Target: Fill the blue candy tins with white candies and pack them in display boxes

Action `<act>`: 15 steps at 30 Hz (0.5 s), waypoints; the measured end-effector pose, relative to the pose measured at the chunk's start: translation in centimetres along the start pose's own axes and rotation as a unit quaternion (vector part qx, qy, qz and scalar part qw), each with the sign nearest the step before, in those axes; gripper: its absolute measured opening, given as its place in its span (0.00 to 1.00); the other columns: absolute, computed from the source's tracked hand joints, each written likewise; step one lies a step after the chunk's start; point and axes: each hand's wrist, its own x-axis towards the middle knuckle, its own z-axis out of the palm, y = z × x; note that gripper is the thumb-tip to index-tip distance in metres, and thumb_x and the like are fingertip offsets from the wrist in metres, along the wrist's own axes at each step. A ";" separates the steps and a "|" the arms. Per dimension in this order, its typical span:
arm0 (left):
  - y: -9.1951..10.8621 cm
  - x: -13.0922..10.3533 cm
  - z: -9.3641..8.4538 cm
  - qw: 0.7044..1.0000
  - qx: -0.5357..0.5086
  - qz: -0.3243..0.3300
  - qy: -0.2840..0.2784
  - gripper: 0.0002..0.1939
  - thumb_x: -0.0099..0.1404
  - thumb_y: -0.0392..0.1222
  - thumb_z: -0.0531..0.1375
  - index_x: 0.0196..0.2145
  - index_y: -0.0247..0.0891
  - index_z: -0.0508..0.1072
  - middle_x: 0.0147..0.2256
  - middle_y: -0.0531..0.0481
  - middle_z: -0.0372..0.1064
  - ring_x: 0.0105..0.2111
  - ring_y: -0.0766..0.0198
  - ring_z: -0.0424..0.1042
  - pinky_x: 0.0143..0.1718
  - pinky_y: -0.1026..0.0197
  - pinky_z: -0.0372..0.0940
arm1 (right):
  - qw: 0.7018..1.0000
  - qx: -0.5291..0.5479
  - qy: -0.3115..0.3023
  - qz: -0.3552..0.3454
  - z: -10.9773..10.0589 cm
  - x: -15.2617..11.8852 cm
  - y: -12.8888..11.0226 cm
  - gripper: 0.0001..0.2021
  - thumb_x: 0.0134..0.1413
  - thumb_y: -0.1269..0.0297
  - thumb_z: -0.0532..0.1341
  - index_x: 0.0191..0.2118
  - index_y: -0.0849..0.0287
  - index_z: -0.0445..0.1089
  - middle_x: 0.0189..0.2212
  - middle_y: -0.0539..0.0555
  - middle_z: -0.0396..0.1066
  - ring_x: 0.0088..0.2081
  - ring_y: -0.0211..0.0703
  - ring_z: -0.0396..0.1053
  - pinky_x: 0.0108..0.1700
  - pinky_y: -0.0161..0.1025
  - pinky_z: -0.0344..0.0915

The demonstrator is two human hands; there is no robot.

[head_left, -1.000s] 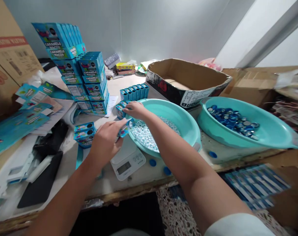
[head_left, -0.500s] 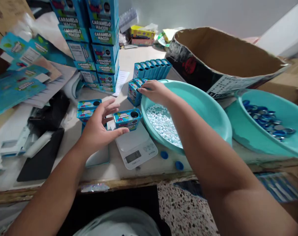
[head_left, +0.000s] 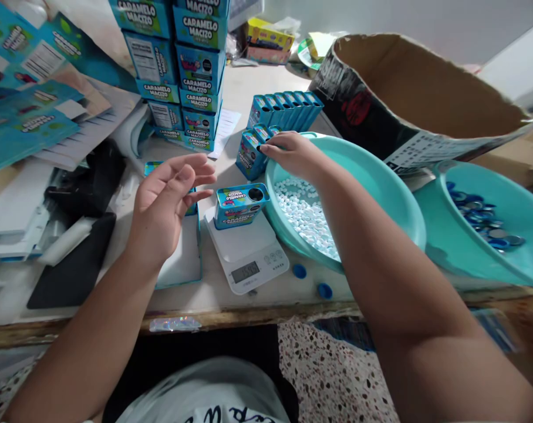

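Note:
My left hand (head_left: 163, 205) is raised with fingers apart, holding nothing, left of the kitchen scale (head_left: 249, 252). On the scale's plate a blue candy tin (head_left: 236, 212) stands by itself, with a dark round opening on top. Partly behind my left hand are more blue tins. My right hand (head_left: 295, 154) reaches over the rim of a turquoise basin (head_left: 372, 176), its fingers closed on a tin in a small group of tins (head_left: 250, 158); the fingertips are partly hidden. Small white and pale blue candies (head_left: 308, 220) lie in the basin.
Stacked blue display boxes (head_left: 200, 76) stand at the back left. A row of tins (head_left: 288, 111) is behind the basin. An open cardboard box (head_left: 381, 117) and a basin of blue caps (head_left: 451, 252) are at right. Two loose blue caps (head_left: 324, 291) lie near the table edge.
My left hand has moved left and up, away from the tin on the scale. The scale's display now shows a different, longer number. My right hand stays at the tins by the basin.

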 end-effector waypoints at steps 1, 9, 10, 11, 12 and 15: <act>-0.1 0.1 0.0 1.000 0.000 -0.001 0.004 0.25 0.64 0.67 0.60 0.45 0.44 0.74 0.46 0.47 0.76 0.49 0.57 0.77 0.46 0.57 0.75 | 1.000 0.001 0.000 -0.002 0.0 0.0 0.0 0.19 0.70 0.47 0.55 0.36 0.55 0.74 0.37 0.57 0.71 0.44 0.53 0.68 0.52 0.48 0.63; -0.3 0.1 0.1 0.990 -0.114 -0.077 0.025 0.20 0.61 0.60 0.65 0.41 0.41 0.74 0.40 0.48 0.76 0.42 0.59 0.78 0.43 0.58 0.73 | 0.999 -0.013 -0.010 -0.030 -0.2 0.0 0.0 0.16 0.70 0.54 0.55 0.31 0.55 0.69 0.34 0.56 0.69 0.41 0.50 0.68 0.49 0.46 0.63; -0.2 0.1 0.2 0.988 -0.128 -0.085 0.027 0.20 0.61 0.59 0.65 0.40 0.40 0.74 0.39 0.49 0.76 0.41 0.60 0.78 0.43 0.58 0.73 | 0.999 -0.016 -0.012 -0.034 -0.2 0.0 0.0 0.16 0.70 0.55 0.55 0.32 0.55 0.68 0.33 0.56 0.69 0.41 0.50 0.68 0.49 0.46 0.63; -0.2 0.1 0.2 0.986 -0.138 -0.090 0.028 0.20 0.60 0.58 0.66 0.40 0.40 0.74 0.38 0.49 0.76 0.40 0.60 0.78 0.43 0.59 0.72 | 0.999 -0.019 -0.012 -0.037 -0.2 0.0 -0.1 0.15 0.70 0.55 0.54 0.32 0.55 0.68 0.33 0.56 0.69 0.41 0.50 0.67 0.49 0.46 0.63; -0.1 0.1 0.2 0.985 -0.144 -0.093 0.026 0.19 0.60 0.58 0.66 0.39 0.40 0.73 0.38 0.50 0.76 0.40 0.61 0.77 0.43 0.59 0.72 | 0.999 -0.021 -0.011 -0.039 -0.3 0.0 -0.1 0.15 0.70 0.55 0.54 0.32 0.55 0.68 0.33 0.56 0.69 0.41 0.50 0.67 0.49 0.46 0.63; -0.1 0.1 -0.1 0.985 -0.143 -0.090 0.021 0.18 0.61 0.57 0.65 0.38 0.40 0.73 0.36 0.50 0.75 0.38 0.62 0.77 0.42 0.60 0.72 | 0.999 -0.026 -0.008 -0.037 -0.2 0.0 -0.1 0.16 0.70 0.55 0.54 0.32 0.55 0.69 0.34 0.56 0.68 0.42 0.49 0.68 0.50 0.46 0.63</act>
